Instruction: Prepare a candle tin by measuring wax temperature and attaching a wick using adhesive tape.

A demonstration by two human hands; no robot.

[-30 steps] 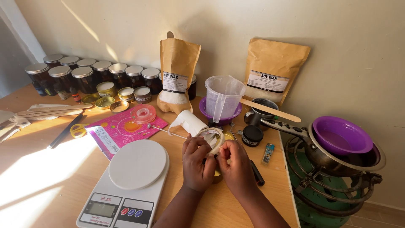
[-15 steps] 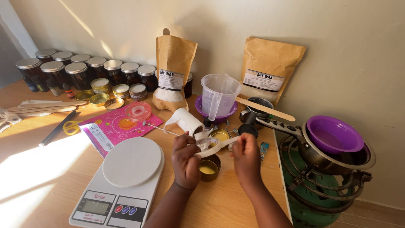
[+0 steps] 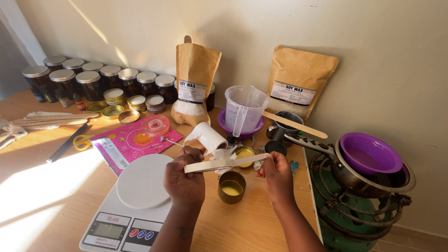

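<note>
Both hands closed on a flat wooden stick (image 3: 226,163), left hand (image 3: 185,179) at its left end, right hand (image 3: 276,175) at its right, held level just above a small gold tin (image 3: 232,186) of yellow wax on the worktop (image 3: 51,186). Risk: tilting or dipping the stick, knocking the tin over and spilling wax toward the near white scale (image 3: 135,200).

Bench clutter — jars, bags, scale

Dark lidded jars (image 3: 93,81) upper left, two brown pouches (image 3: 195,84) centre, white kitchen scale (image 3: 128,205) bottom left — purple bowl (image 3: 371,154) right.

Flat wooden stick (image 3: 226,163) between both hands, above gold tin (image 3: 232,186).
</note>
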